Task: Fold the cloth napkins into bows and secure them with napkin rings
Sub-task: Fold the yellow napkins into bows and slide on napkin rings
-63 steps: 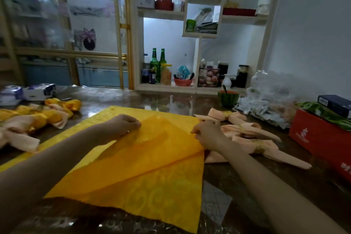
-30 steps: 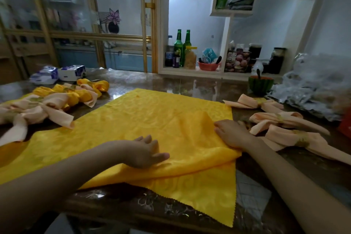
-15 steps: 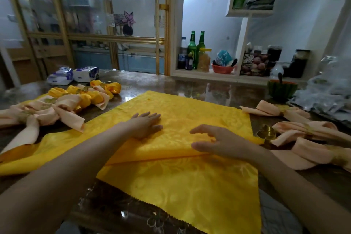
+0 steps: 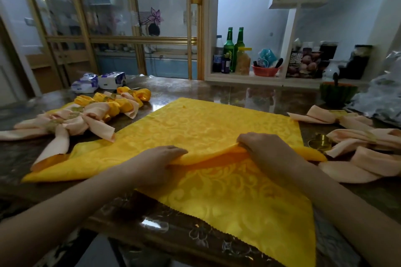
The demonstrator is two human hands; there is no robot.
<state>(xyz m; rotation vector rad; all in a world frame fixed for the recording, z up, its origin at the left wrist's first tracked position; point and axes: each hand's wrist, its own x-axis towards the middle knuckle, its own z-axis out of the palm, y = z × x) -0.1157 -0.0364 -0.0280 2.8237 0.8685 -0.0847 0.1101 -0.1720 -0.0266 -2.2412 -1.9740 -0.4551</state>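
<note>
A large yellow patterned napkin [image 4: 217,123] lies spread on the dark table [image 4: 256,93], its near corner hanging over the front edge. A fold runs across its middle. My left hand [image 4: 158,160] grips the folded edge at the centre, fingers curled over it. My right hand [image 4: 260,145] grips the same fold further right and lifts it slightly. A loose gold napkin ring [image 4: 320,141] stands just right of the napkin. Finished peach and yellow bows [image 4: 91,112] lie at the left. More peach bows [image 4: 360,143] with rings lie at the right.
Two tissue packs [image 4: 99,81] sit at the back left. A green bowl [image 4: 337,93] and crumpled clear plastic [image 4: 382,97] stand at the back right. Shelves with bottles [image 4: 233,50] and jars line the far wall.
Both hands went from lying flat on the napkin to gripping the folded edge and raising it. The fold has come nearer to me.
</note>
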